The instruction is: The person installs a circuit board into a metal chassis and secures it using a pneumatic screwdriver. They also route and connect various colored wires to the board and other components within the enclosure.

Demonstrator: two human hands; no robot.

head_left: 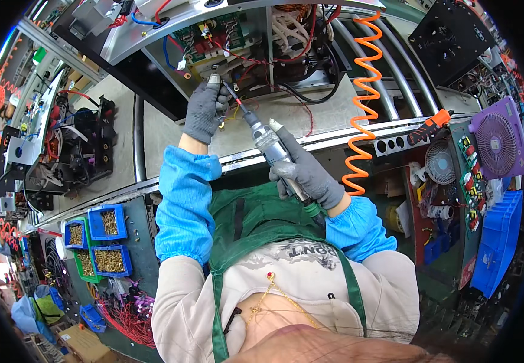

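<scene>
My right hand (310,172), in a grey glove, is wrapped round a silver power screwdriver (269,144). Its long bit points up and left, toward the open metal chassis (164,85). Close beside the tip of the bit is my left hand (203,112), also gloved in grey, its fingers bent together at the chassis's lower edge. Whatever those fingers pinch is too small or hidden to name. Inside the chassis sit a green circuit board (216,39), red and blue wires, and a ring-ended lead (186,75) just above my left fingers.
An orange coiled hose (367,91) hangs right of the chassis, over metal rollers (389,72). Blue bins of brass-coloured fasteners (109,259) stand at lower left. Another opened unit (86,142) is on the left. An orange-handled tool (434,125) and purple fan (496,139) are at right.
</scene>
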